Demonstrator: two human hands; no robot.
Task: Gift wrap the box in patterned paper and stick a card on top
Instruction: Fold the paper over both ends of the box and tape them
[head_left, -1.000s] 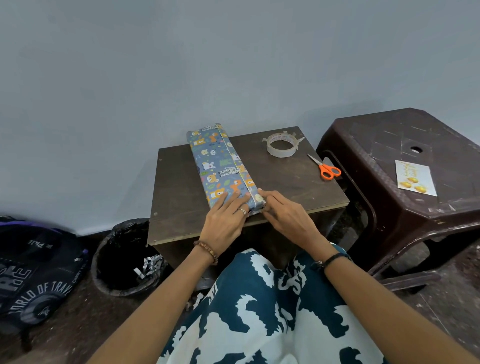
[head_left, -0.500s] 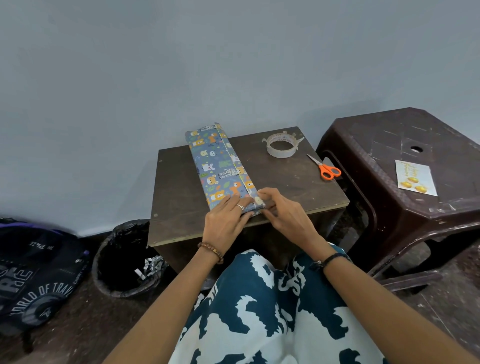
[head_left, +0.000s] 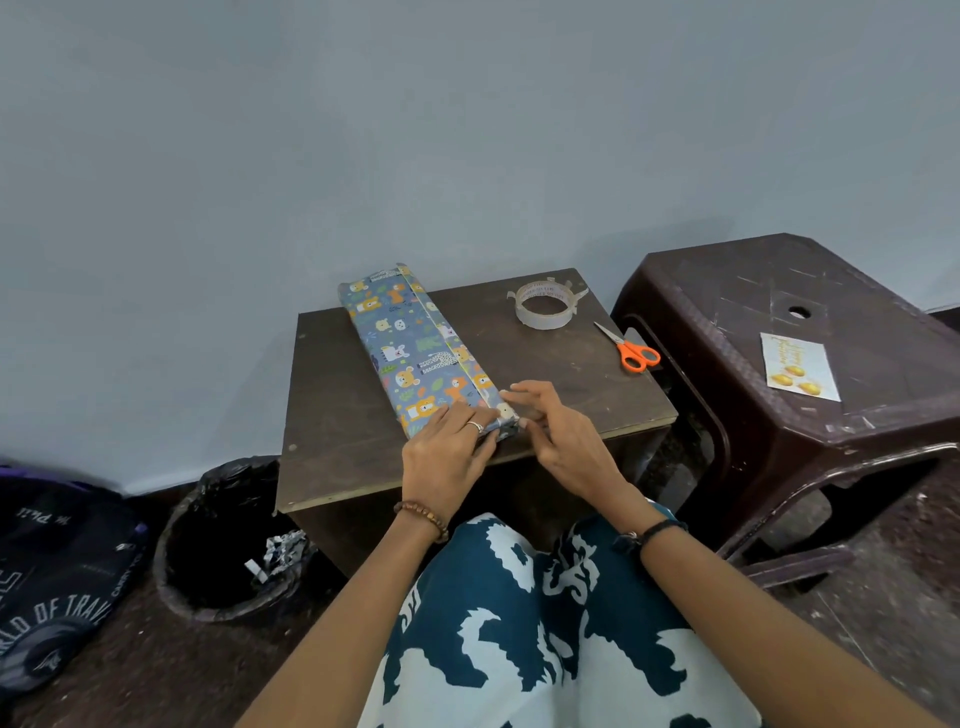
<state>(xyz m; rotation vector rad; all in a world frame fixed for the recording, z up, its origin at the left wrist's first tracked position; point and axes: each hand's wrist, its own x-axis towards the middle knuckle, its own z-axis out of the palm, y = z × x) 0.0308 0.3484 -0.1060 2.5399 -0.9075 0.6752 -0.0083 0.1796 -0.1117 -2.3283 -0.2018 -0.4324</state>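
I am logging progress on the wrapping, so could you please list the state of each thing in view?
Box: wrapped, lying flat on the table.
Left hand: pressing the near end.
Right hand: fingers at the near end fold.
Tape roll: lying flat, untouched.
Scissors: closed.
Card: on the stool, unstuck.
Bin: open, scraps inside.

My left hand (head_left: 445, 451) covers the near end of the wrapped box (head_left: 415, 353), so its fold is hidden. The card (head_left: 799, 367) has print too small to read. The bag (head_left: 49, 577) is cut by the left edge.
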